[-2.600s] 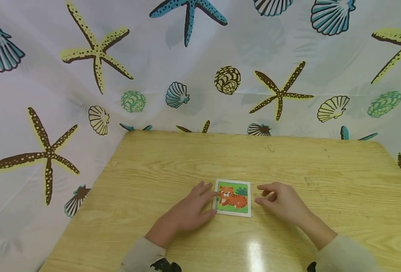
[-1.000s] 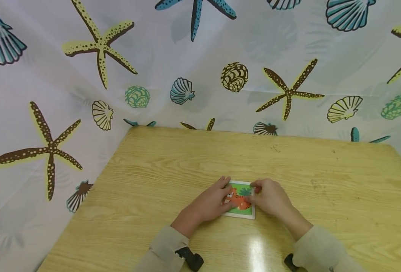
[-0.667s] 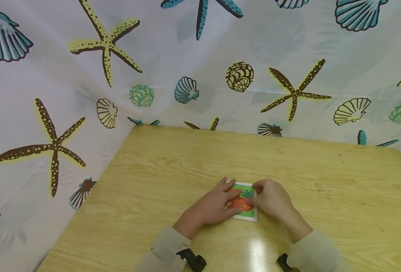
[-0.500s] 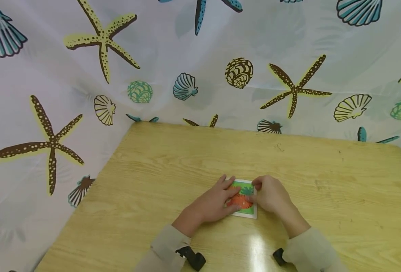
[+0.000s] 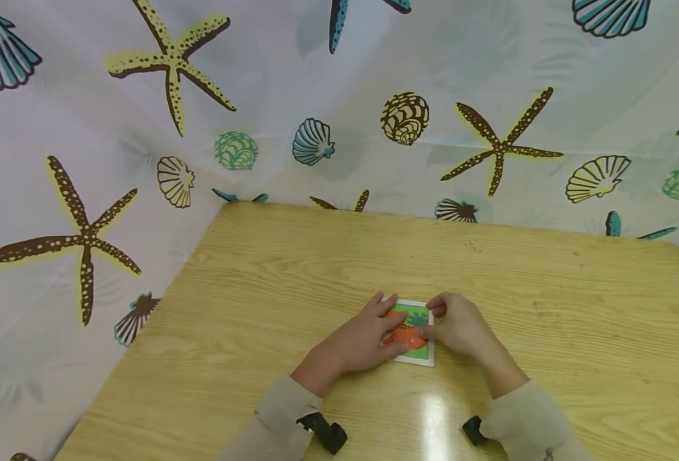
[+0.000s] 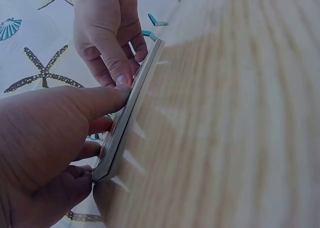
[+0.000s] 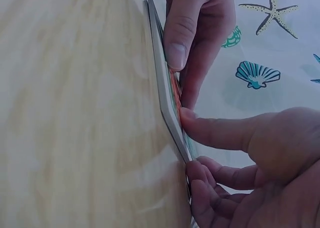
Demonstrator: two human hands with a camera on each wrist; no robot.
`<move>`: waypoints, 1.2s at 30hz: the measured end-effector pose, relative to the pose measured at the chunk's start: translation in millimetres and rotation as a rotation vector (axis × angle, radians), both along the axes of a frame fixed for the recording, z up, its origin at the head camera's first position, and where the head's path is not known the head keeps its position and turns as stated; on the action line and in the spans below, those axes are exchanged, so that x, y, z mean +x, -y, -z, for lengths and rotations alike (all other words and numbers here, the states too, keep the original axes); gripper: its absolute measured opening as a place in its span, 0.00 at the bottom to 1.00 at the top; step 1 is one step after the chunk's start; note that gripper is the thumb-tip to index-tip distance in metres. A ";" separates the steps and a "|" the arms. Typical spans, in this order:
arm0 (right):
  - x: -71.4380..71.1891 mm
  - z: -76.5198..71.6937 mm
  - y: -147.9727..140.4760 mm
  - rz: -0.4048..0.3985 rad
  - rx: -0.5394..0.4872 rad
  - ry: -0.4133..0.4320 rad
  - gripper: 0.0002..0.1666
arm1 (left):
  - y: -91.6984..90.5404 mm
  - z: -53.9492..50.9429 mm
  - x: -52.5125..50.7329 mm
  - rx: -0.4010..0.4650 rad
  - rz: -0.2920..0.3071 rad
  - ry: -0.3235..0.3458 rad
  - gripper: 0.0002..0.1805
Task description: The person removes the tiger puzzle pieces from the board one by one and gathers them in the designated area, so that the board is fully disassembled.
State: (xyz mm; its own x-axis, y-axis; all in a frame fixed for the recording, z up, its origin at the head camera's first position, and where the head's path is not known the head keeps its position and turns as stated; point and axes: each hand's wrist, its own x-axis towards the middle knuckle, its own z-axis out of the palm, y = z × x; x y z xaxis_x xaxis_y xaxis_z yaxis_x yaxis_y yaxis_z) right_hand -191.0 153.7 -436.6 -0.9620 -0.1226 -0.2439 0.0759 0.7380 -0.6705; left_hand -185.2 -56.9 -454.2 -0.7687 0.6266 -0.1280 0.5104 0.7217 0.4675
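A small square picture board (image 5: pixel 421 353) with a white border and an orange tiger on green lies flat on the wooden table. My left hand (image 5: pixel 361 339) rests on its left part with fingers spread, covering the tiger's head. From the right, my right hand (image 5: pixel 459 325) pinches the board's right edge: the thumb lies on the picture and the index finger is at the upper right corner. In the right wrist view the board's pale rim (image 7: pixel 166 100) shows side-on, with curled right fingers against its edge. Both thumbs touch the picture face.
The wooden table (image 5: pixel 293 269) spreads around the board. Behind and to the left hangs a white cloth (image 5: pixel 351 83) printed with starfish and shells. Black wrist devices (image 5: pixel 327 435) sit on both sleeves.
Both hands were beside the board earlier, the right one apart from it. They have closed in; the left hand slid over the picture and the right took its edge. Lately they barely move.
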 end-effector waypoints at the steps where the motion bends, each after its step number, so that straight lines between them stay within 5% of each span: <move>1: -0.2 0.0 0.4 0.005 -0.004 -0.004 0.28 | -0.2 0.2 -0.3 -0.002 -0.002 0.000 0.34; 21: 0.1 -0.4 1.0 0.107 -0.139 -0.010 0.10 | 1.4 2.2 -1.0 0.075 -0.026 0.027 0.33; 27: -1.2 -3.2 -0.6 0.093 -0.192 0.010 0.11 | 2.7 3.6 -3.7 0.086 -0.030 0.026 0.33; 36: -2.0 -7.4 -6.2 0.049 -0.116 0.050 0.18 | 1.8 7.7 -7.1 0.077 -0.031 0.020 0.34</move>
